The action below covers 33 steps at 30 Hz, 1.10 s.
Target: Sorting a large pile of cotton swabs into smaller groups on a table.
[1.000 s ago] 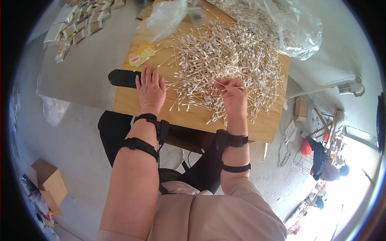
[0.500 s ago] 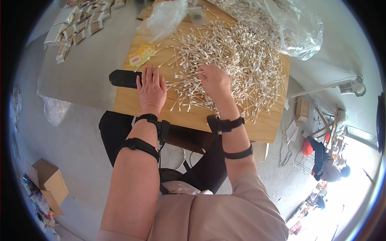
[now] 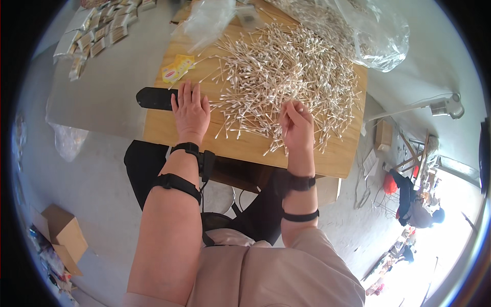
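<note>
A wide heap of wooden-stick cotton swabs (image 3: 286, 66) covers much of the wooden table (image 3: 179, 148). My left hand (image 3: 192, 112) lies flat left of the heap, fingers stretched out. Its fingertips rest over the end of a flat black strip with a rounded tip (image 3: 153, 99); part of the strip is hidden under them. Over the near side of the heap, my right hand (image 3: 297, 128) has its fingers bent and pinched together. What is between those fingers, if anything, is too small to make out. Yellow printed packets (image 3: 178, 68) lie just beyond my left fingertips.
Clear plastic bags (image 3: 209, 20) lie at the table's far edge, and a large clear bag of swabs (image 3: 376, 41) at far right. Several small swab packs (image 3: 97, 33) sit on a grey surface to the left. A lamp (image 3: 447, 107) stands right; an open carton (image 3: 64, 233) lies on the floor.
My right hand has moved right and slightly nearer across the heap, and has turned so its bent fingers show. My left hand has stayed at the black strip.
</note>
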Motion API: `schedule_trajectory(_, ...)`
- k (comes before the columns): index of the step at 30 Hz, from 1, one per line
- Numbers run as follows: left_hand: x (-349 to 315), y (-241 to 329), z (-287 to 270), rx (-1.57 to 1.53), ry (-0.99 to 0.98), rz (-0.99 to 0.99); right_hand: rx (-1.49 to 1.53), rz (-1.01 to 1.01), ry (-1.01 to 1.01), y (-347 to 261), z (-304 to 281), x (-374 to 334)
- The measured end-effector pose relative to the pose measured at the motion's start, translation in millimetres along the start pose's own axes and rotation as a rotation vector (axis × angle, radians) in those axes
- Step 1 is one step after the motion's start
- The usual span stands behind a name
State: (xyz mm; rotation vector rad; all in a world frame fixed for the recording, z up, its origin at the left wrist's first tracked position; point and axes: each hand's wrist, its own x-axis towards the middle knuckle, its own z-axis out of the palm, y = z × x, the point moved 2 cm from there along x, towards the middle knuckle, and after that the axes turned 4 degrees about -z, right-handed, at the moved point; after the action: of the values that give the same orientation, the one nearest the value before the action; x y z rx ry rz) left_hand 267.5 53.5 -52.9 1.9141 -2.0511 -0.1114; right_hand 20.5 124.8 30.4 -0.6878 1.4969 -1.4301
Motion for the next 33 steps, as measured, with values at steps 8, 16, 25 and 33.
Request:
schedule_trajectory(8, 0.4, 0.5, -2.9, 0.015, -0.006, 0.007, 0.098, 0.663, -0.823, 70.1, 9.2, -104.6)
schedule_trajectory(16, 1.8, 3.7, -5.2, 0.042, -0.018, 0.015, -1.282, 0.153, -0.877, 175.9, 30.8, -113.1)
schedule_trajectory(25, -0.9, -2.1, -4.6, 0.022, 0.009, 0.016, -0.984, 0.057, -0.954, 54.3, 51.5, -87.7)
schedule_trajectory(33, 1.4, 0.7, -2.6, 0.008, -0.008, 0.003, -1.181, -0.648, -0.2, 10.9, 65.3, 29.1)
